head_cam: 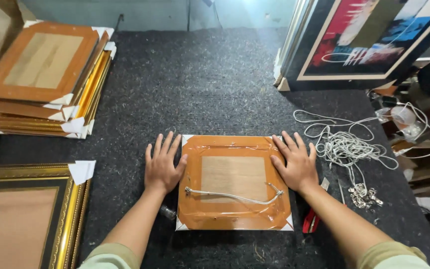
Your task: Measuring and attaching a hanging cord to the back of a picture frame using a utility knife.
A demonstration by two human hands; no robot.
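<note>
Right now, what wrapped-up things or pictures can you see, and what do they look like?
Wrapped frame: face down between the hands, square, brown tape, white corners, hanging cord.
Stack of wrapped frames: far left, brown and gold, white corners.
Gold frame: near left, ornate, brown back.
Painting: far right, leaning, red, blue, black.
No screens.

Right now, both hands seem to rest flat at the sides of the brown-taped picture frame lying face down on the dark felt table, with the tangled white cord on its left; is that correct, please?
Not quite: in the head view the tangled white cord lies to the right of the brown-taped picture frame, beyond the right hand. The left hand and right hand do rest flat at its sides.
</note>
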